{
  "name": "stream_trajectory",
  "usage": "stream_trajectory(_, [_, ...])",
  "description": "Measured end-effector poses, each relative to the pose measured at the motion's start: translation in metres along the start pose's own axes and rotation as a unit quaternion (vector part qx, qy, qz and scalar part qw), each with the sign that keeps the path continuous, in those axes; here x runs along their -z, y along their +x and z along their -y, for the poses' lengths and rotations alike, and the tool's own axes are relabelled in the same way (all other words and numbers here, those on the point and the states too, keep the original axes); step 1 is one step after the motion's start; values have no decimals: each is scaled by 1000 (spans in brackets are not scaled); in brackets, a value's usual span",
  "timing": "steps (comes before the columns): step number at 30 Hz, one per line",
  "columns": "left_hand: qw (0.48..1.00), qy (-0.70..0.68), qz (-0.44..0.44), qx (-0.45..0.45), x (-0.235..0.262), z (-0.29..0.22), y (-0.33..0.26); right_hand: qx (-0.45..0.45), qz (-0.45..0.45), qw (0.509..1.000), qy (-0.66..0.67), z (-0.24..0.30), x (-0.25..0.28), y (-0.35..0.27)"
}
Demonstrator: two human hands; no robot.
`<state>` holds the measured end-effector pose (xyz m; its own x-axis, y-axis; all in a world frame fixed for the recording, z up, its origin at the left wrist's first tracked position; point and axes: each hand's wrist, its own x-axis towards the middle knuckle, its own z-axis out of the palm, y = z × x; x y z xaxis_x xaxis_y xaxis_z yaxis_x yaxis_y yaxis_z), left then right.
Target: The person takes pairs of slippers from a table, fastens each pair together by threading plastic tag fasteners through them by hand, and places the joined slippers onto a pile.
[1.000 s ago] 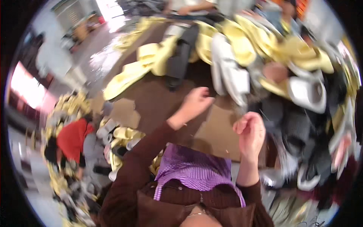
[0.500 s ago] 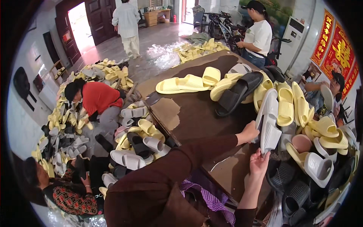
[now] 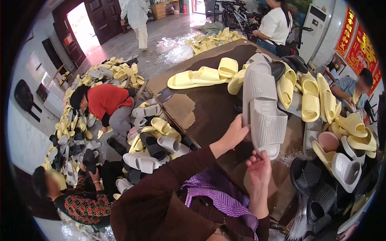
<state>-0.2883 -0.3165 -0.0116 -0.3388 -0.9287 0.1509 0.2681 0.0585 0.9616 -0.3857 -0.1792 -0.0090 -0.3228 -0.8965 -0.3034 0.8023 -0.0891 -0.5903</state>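
Observation:
I hold a pair of grey ribbed slippers (image 3: 268, 126) over the brown table, one overlapping the other and both tilted lengthwise. My left hand (image 3: 234, 134) is closed on their left edge, its fingers partly hidden behind the sole. Below, my right hand (image 3: 259, 168) pinches the toe end between thumb and fingers. Behind the pair, a black slipper (image 3: 277, 69) is partly covered. Yellow slippers (image 3: 310, 96) stand just to the right, and another yellow pair (image 3: 197, 78) lies end to end on the table's far side.
The brown table (image 3: 209, 116) has torn brown paper (image 3: 181, 110) at its left edge. Black slippers (image 3: 305, 176) and white string (image 3: 297, 219) are at right. A large slipper pile (image 3: 68, 124) covers the floor at left, where a person in red (image 3: 106, 102) bends. Several other people are around.
Both hands have carried the grey slippers to the left and turned their ribbed upper side more toward me. The seated person at right has lowered the slipper they held up.

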Motion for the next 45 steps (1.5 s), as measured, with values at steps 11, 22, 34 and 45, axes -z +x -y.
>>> stream_trajectory(11, [989, -113, -15, 91, 37, -9, -23, 29, 12, 998, -47, -37, -11, -15])
stream_trajectory(22, [987, -115, -74, 89, 48, -22, -17, 50, 53, 994, -83, -48, 9, -23])
stream_trajectory(34, [993, -66, -15, 100, 148, -41, -49, 288, -5, 912, -291, 68, 34, -48])
stream_trajectory(45, [971, -60, 117, 202, 129, -3, -78, 217, -4, 803, -555, 107, 16, 23])
